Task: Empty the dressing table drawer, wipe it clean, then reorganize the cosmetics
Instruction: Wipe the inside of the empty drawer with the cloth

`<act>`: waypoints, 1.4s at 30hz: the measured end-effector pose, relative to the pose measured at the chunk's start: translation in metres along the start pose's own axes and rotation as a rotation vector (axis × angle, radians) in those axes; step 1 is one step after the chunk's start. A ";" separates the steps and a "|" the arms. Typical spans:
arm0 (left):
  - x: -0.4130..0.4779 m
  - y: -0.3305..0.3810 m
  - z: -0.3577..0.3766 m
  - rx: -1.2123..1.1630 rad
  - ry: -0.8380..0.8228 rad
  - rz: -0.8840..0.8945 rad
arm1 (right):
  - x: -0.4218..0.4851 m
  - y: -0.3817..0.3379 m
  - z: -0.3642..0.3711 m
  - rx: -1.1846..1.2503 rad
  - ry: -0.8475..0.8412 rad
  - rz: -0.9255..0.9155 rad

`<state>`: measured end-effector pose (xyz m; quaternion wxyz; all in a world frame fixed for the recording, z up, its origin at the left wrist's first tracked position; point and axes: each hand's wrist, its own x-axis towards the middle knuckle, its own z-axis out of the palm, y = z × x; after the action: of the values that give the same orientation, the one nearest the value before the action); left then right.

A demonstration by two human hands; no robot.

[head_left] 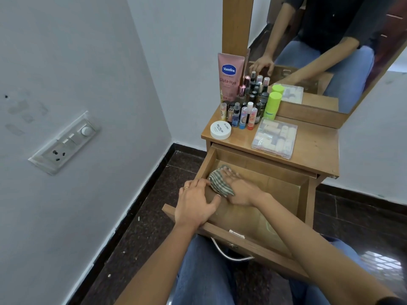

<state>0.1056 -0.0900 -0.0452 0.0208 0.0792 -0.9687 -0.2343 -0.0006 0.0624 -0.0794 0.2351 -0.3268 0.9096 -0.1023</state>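
The wooden drawer (284, 194) stands pulled out with nothing inside but a cloth. My right hand (240, 190) presses a green-and-white checked cloth (217, 180) flat against the drawer floor at its far left corner. My left hand (196, 203) grips the drawer's left wall, thumb inside. On the dressing table top (315, 146) stand the cosmetics: a pink Vaseline tube (230, 75), several small bottles (246, 106), a green-capped bottle (272, 105), a white round jar (220, 130) and a clear plastic box (275, 137).
A mirror (330, 51) rises behind the table top and reflects me. The grey wall with a switch plate (66, 142) is close on the left. The floor (141, 227) is dark tile. A metal handle (229, 254) hangs on the drawer front above my knees.
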 end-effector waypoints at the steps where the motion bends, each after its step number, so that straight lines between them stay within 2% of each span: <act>1: 0.000 0.000 0.000 -0.002 0.003 0.000 | 0.000 -0.001 0.003 -0.036 0.005 0.024; 4: 0.002 -0.001 0.000 0.004 0.006 -0.001 | 0.010 -0.004 0.009 -0.119 -0.008 0.055; 13: 0.001 -0.003 0.003 0.018 0.019 0.012 | 0.041 -0.006 -0.007 -0.174 -0.043 0.088; 17: 0.002 -0.003 0.003 0.026 0.015 0.015 | 0.043 -0.013 -0.007 -0.128 -0.055 0.115; 24: -0.001 -0.002 0.004 0.012 0.003 0.018 | 0.008 -0.019 0.015 -0.169 -0.056 -0.067; 34: 0.002 -0.002 0.002 0.006 0.020 0.016 | 0.046 -0.011 -0.001 -0.134 -0.035 0.135; 38: 0.001 -0.001 0.003 0.007 0.009 0.005 | 0.037 -0.007 0.001 -0.087 -0.037 0.060; 42: -0.001 -0.003 0.003 -0.005 0.011 -0.005 | 0.013 -0.012 0.019 -0.097 -0.032 -0.107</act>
<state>0.1063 -0.0909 -0.0494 0.0257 0.0828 -0.9678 -0.2364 0.0067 0.0440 -0.0962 0.2279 -0.3877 0.8908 -0.0654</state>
